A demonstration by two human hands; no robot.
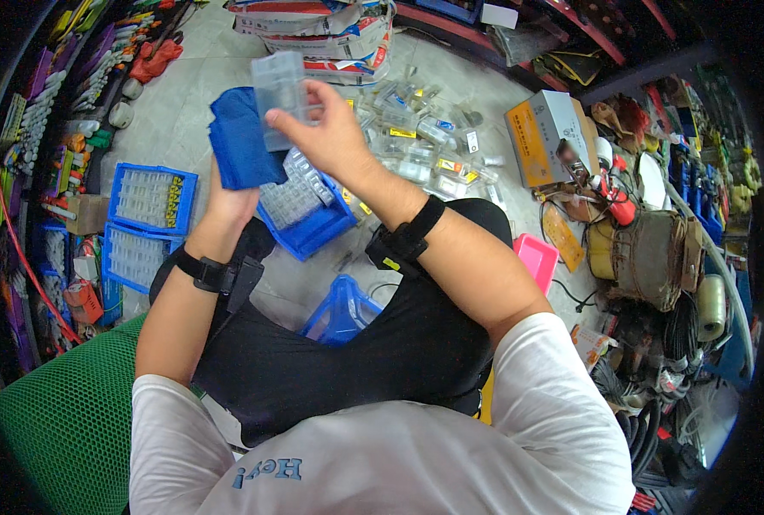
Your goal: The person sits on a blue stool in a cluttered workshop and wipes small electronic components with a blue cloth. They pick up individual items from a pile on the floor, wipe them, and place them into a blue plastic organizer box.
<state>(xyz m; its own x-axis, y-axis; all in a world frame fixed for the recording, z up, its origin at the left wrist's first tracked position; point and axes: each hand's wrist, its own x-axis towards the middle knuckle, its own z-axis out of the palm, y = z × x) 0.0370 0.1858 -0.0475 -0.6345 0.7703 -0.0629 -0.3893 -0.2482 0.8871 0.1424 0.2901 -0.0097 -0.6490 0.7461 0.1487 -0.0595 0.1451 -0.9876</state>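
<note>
My right hand (335, 129) grips a clear, compartmented plastic box (279, 73) between thumb and fingers, holding it up in front of me. Just left of it, a folded blue cloth (243, 142) rests in my left hand (230, 202), whose fingers are mostly covered by the fabric. The box overlaps the cloth's right edge; whether the two touch, I cannot tell. Below both hands, between my knees, a blue plastic bin (320, 233) holds clear plastic pieces (300, 190) in rows.
Two blue bins (191, 193) of clear pieces sit at left. Small clear boxes (416, 163) lie scattered ahead, before stacked white bags (313, 43). At right are an orange-and-grey carton (532, 142), a pink container (536, 262) and a spool (652, 257). A blue frame (342, 313) stands between my legs.
</note>
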